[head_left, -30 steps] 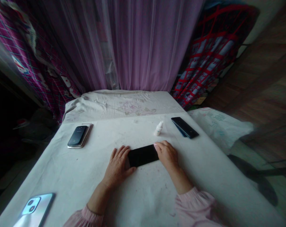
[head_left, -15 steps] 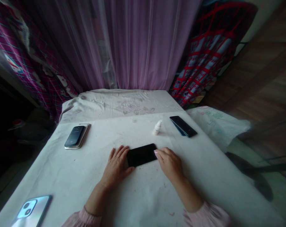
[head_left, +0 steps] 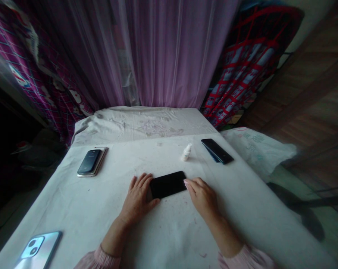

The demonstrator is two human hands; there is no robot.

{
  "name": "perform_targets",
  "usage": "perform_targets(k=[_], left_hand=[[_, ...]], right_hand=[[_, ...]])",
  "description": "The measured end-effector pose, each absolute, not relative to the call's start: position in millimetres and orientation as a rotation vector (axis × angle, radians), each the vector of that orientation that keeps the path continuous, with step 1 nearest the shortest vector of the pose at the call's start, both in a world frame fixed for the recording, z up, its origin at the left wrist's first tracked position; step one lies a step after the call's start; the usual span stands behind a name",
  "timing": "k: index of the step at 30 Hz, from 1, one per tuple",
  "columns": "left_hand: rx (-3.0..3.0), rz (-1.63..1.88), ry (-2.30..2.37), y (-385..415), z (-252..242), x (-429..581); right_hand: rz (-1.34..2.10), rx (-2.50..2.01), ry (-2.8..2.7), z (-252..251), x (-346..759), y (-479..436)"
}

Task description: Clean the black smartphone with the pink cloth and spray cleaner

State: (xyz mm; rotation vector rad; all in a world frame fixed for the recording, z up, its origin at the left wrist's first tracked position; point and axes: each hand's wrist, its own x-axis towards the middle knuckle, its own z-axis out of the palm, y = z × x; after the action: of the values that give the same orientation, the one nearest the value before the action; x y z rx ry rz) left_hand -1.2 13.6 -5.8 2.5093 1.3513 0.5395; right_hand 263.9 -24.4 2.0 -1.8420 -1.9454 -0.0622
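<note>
A black phone (head_left: 169,184) lies flat, screen up, on the white tablecloth in the middle of the table. My left hand (head_left: 138,198) rests with fingers spread over its left end, the thumb along the lower edge. At the phone's right end, my right hand (head_left: 202,194) has its fingers pinched together around a small pink item (head_left: 185,182), perhaps a cloth, which touches the phone's edge. Most of that item is hidden by the fingers. Behind the phone, a small white bottle (head_left: 187,152) stands upright.
Stacked phones (head_left: 90,161) lie at the left. Two dark phones (head_left: 217,151) overlap at the right. A silvery-blue phone (head_left: 38,249) lies camera side up at the near left corner. Purple curtains (head_left: 169,52) hang behind the table (head_left: 113,198).
The view has shifted very slightly. My right hand has moved a little down and right at the phone's right end; my left hand holds its place.
</note>
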Motion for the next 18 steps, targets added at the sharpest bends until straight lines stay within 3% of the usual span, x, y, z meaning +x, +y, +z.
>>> perform_targets(k=[18], left_hand=[[2.531,0.483,1.323,19.2,-10.1,9.5]], right_hand=[[-0.030,-1.773,-2.164,16.2,203.4,-24.9]])
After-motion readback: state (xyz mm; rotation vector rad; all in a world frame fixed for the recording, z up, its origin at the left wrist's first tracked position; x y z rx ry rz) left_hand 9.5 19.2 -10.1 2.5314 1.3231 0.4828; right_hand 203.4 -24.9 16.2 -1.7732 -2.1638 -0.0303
